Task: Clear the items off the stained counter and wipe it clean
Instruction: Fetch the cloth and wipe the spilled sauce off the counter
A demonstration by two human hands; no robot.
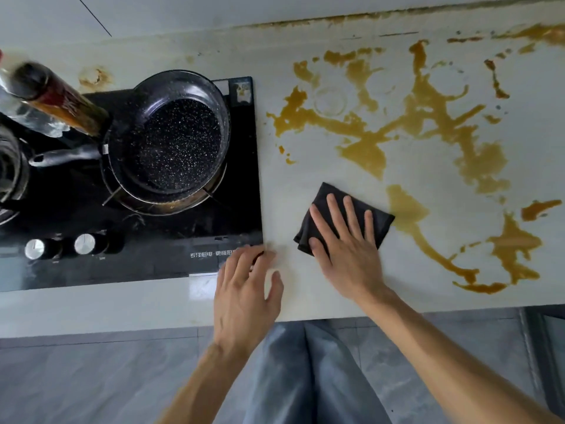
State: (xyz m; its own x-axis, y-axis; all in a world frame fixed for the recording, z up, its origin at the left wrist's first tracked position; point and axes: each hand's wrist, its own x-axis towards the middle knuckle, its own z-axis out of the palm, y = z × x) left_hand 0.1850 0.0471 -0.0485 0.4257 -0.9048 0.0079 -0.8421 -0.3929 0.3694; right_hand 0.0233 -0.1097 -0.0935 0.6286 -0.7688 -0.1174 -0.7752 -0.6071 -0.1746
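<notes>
Right hand (345,243) lay flat, fingers straight, pressing black cloth (379,220) on counter (305,172), right of stove (241,209). Left hand (244,295) released, fingers relaxed, at stove's front corner. Brown stains (428,117) beyond cloth.

Single head-worn view, steeply downward, close over counter (305,166) and stove (214,246).

A home kitchen: a black gas hob (238,166) (speckled frying pan (171,139) on it) set into a counter (305,166).
</notes>
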